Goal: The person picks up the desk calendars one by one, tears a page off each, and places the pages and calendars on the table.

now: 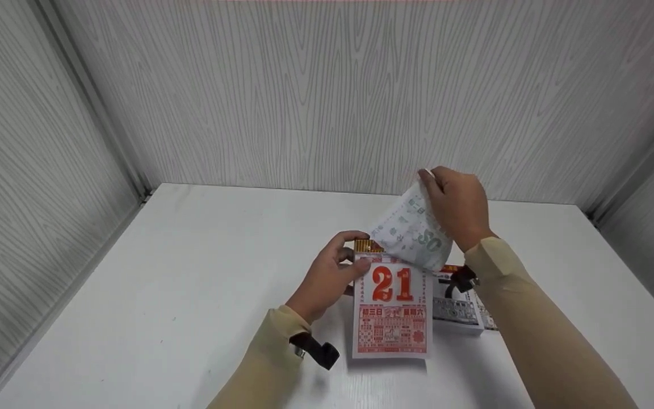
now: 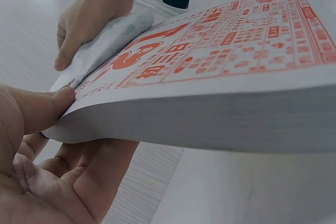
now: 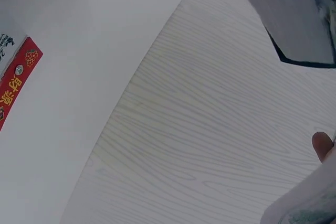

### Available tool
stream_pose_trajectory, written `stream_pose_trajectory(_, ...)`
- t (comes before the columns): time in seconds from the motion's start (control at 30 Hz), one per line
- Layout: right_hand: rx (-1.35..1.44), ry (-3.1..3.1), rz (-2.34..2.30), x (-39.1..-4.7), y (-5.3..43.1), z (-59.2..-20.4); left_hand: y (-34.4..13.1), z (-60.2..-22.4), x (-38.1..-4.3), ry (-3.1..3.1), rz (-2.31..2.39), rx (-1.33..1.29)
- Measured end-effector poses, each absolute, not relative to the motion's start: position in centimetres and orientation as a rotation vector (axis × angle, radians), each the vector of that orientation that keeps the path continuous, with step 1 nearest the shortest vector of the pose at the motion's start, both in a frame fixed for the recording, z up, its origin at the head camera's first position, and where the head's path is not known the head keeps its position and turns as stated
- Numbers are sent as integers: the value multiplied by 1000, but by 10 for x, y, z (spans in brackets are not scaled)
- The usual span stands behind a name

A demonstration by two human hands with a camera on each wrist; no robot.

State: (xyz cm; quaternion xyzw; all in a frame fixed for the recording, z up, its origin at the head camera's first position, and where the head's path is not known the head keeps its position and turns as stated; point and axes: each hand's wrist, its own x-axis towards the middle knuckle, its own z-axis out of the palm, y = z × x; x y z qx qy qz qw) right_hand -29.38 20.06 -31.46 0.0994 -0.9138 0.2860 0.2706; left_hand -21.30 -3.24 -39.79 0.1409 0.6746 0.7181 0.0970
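Note:
A thick tear-off calendar (image 1: 392,332) with a red "21" on its top page is held above the white table by my left hand (image 1: 324,281). The thumb presses on the page near the upper left corner, with fingers beneath the block (image 2: 220,124) in the left wrist view. Between thumb and fingers my right hand (image 1: 463,204) pinches a thin sheet (image 1: 409,230), raised over the calendar's top. Green mirrored print shows through its back. Whether the sheet is still attached cannot be made out. In the right wrist view, part of this sheet (image 3: 299,203) shows at lower right.
Another calendar (image 1: 455,309) with a red and gold header lies on the white table (image 1: 219,255), partly behind the held one and my right wrist. Its red strip (image 3: 18,80) shows in the right wrist view. Wood-grain panels (image 1: 304,96) enclose the table at the back and sides.

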Motion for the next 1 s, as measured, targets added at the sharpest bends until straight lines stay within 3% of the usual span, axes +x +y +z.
stream_pose_trajectory(1.0,48,-2442,795,-304,232,-326,-34,-400,-215,1998,2122,399)
